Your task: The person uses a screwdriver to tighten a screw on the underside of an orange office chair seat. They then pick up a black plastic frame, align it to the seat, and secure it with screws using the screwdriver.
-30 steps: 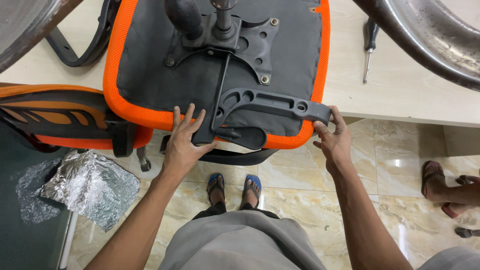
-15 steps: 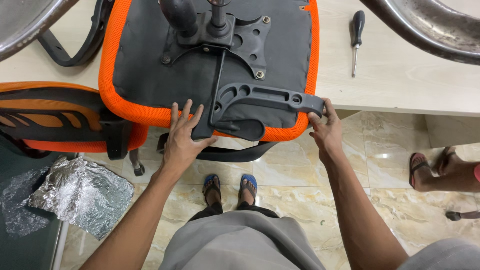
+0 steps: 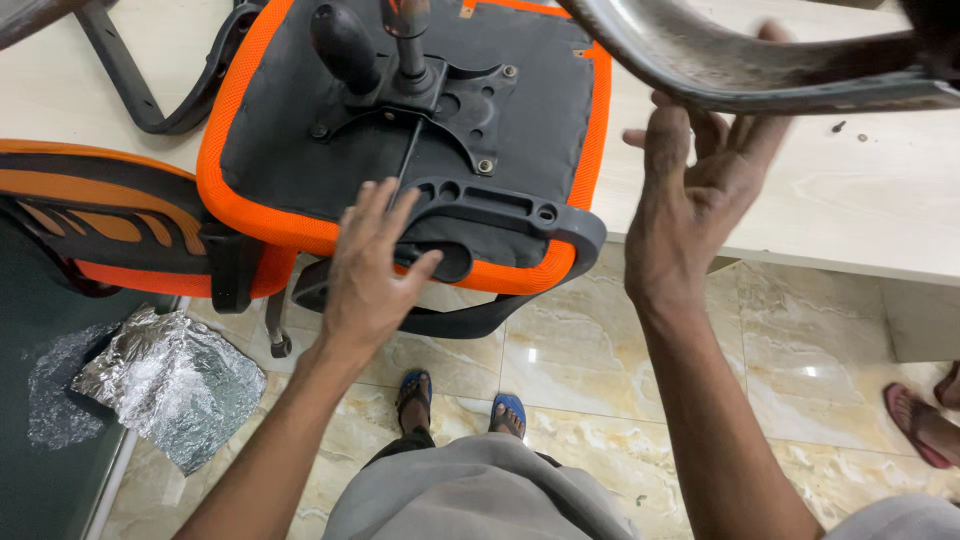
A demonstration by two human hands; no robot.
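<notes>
Here your left hand point(image 3: 372, 262) lies flat, fingers spread, on the upturned seat point(image 3: 400, 130), which overhangs the table point(image 3: 780, 190) edge. Your right hand point(image 3: 690, 195), right of the seat, cups a metal leg point(image 3: 720, 60), fingers open. The seat looks bulky and stiff; grip its black bracket point(image 3: 500, 205).

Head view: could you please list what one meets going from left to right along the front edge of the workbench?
Crumpled foil sheet → orange mesh chair back → left hand → grey armrest bracket on the upturned orange-rimmed seat → right hand → another person's sandalled foot.
</notes>
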